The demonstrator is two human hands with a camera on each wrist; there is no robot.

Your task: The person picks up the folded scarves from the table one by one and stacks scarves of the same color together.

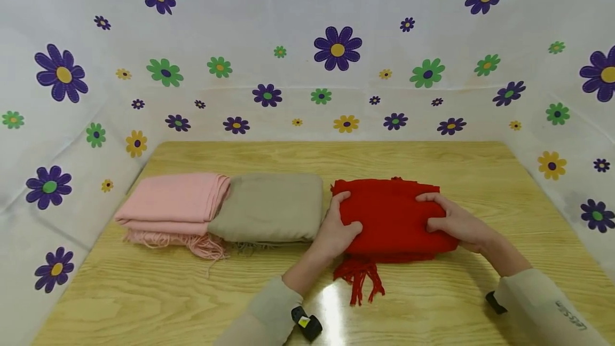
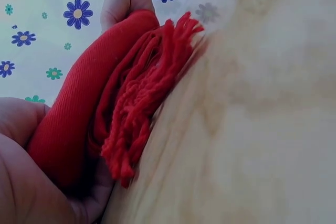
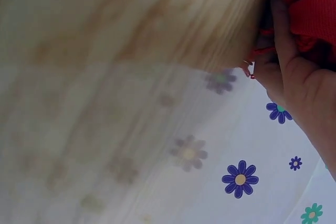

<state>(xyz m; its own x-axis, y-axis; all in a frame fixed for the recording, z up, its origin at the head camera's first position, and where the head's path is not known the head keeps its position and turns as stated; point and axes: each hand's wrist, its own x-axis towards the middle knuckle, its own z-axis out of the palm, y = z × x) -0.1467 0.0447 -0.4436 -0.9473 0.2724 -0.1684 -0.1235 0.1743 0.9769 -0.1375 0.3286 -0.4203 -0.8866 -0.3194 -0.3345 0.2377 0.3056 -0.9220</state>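
Note:
A folded red scarf [image 1: 389, 218] lies on the right part of the table, its fringe [image 1: 359, 276] hanging out at the near left corner. My left hand [image 1: 336, 228] grips its left edge, thumb on top and the other fingers partly under the fold. On the opposite edge my right hand [image 1: 456, 223] holds it the same way, thumb and a finger over the top. The left wrist view shows the fold's layers [image 2: 94, 82] bulging between both hands. In the right wrist view, fingers [image 3: 286, 35] reach beneath the red cloth [image 3: 317, 11].
A folded beige scarf [image 1: 269, 207] sits just left of the red one, close beside my left hand. Further left is a folded pink scarf [image 1: 168, 202] with loose fringe. The wooden table [image 1: 158, 292] is bordered by flower-print cloth [image 1: 288, 20] at the back and sides.

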